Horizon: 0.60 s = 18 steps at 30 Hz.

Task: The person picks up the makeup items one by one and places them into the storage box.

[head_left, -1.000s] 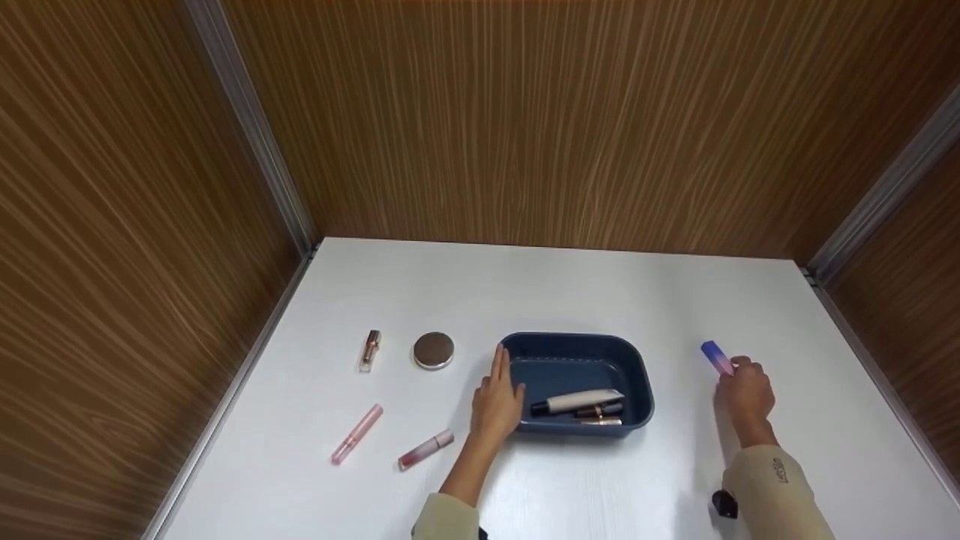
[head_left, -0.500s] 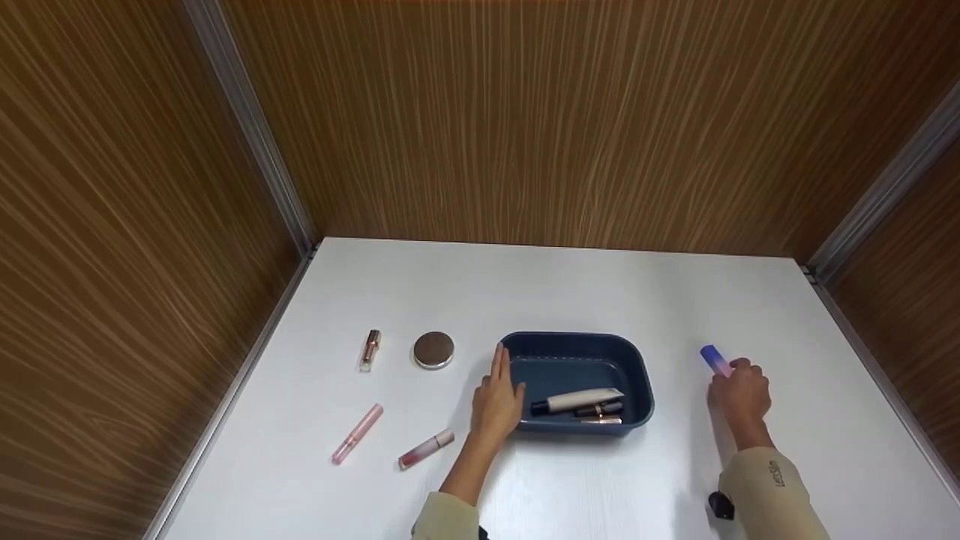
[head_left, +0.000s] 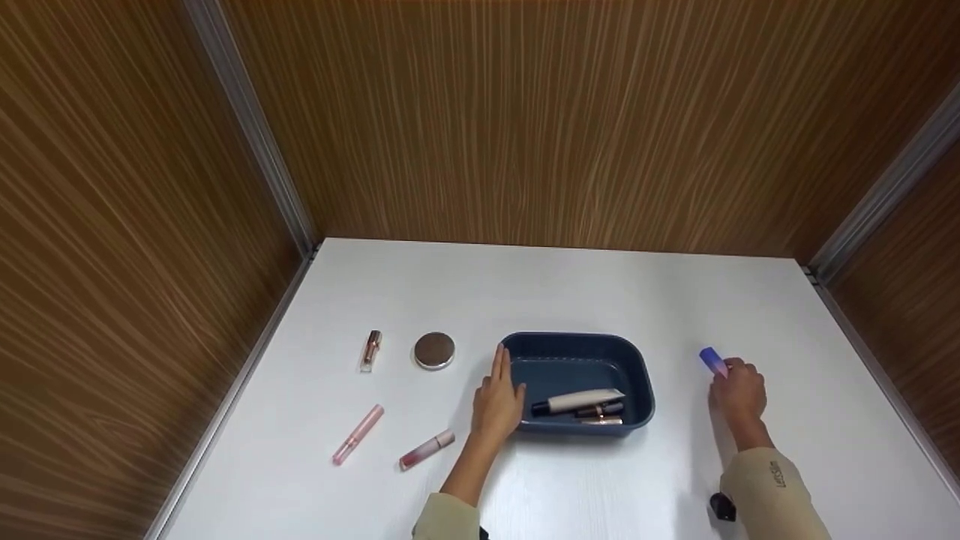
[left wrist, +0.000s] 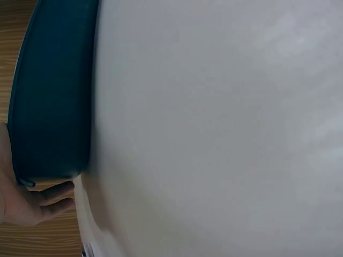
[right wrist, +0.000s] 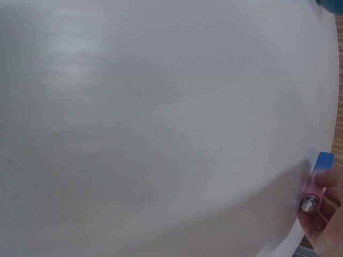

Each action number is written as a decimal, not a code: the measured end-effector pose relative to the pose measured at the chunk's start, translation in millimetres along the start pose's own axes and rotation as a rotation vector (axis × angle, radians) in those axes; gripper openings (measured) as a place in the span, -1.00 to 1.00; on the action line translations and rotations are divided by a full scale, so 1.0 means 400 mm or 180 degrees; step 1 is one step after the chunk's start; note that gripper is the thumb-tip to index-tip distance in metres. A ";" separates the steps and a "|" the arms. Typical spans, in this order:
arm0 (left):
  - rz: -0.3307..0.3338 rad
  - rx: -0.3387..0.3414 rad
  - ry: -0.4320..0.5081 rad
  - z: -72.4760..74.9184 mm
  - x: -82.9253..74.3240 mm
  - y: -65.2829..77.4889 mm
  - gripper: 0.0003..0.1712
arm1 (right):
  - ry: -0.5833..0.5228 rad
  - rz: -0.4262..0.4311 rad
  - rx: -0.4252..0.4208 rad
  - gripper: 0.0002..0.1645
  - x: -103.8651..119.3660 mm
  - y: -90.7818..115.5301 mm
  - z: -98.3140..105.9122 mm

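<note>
My left hand [head_left: 496, 405] rests against the left end of a dark blue rectangular bin [head_left: 637, 364]. Its fingers lie straight along the outside of the end wall, and the thumb reaches over the rim. In the bin lie a cream squeeze tube [head_left: 581, 400] with a black cap and small dark and gold cosmetic tubes [head_left: 600, 420]. Off to the right, my right hand [head_left: 740, 390] pinches a slim blue-to-pink cosmetic tube [head_left: 712, 361] close over the table. The right wrist view shows the tube's round silver end [right wrist: 309, 203] below the fingers.
Left of the bin lie a round brown compact [head_left: 433, 350], a gold-and-clear lipstick [head_left: 370, 351], a pink slim tube [head_left: 358, 434] and a red-to-pale lip gloss [head_left: 427, 449]. Wood-grain panels [head_left: 525, 127] enclose the white table [head_left: 562, 285] at the back and sides.
My right hand has shifted slightly left with the blue-to-pink tube, whose blue end has moved a little nearer. The left hand and the bin have stayed put.
</note>
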<state>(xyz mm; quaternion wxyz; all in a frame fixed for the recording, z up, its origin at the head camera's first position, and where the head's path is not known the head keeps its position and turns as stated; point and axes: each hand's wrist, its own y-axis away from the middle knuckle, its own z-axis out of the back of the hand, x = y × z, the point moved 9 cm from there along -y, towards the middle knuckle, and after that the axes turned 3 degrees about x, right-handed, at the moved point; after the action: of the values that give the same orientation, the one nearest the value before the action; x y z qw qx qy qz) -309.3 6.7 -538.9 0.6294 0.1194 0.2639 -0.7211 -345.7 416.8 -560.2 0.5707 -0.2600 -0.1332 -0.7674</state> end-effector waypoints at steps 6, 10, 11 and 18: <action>0.0035 0.0045 0.0011 -0.001 0.000 0.000 -0.25 | -0.0074 0.0003 -0.0038 -0.64 -0.001 0.009 0.004; -0.0002 0.0043 -0.0013 -0.003 -0.002 0.001 -0.25 | -0.0135 0.0021 -0.0078 -0.64 0.002 0.013 0.009; -0.0007 0.0042 -0.0016 -0.003 -0.002 0.001 -0.24 | -0.0140 0.0028 -0.0090 -0.64 0.004 0.014 0.012; -0.0002 0.0029 -0.0037 -0.002 -0.002 -0.001 -0.25 | -0.0161 0.0043 -0.0076 -0.63 0.013 0.017 0.016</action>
<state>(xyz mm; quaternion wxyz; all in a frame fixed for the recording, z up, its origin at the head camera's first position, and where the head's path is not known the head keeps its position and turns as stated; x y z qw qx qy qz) -309.5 8.0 -539.1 0.6301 0.1180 0.2571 -0.7231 -338.8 413.8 -552.6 0.5692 -0.2871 -0.1366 -0.7582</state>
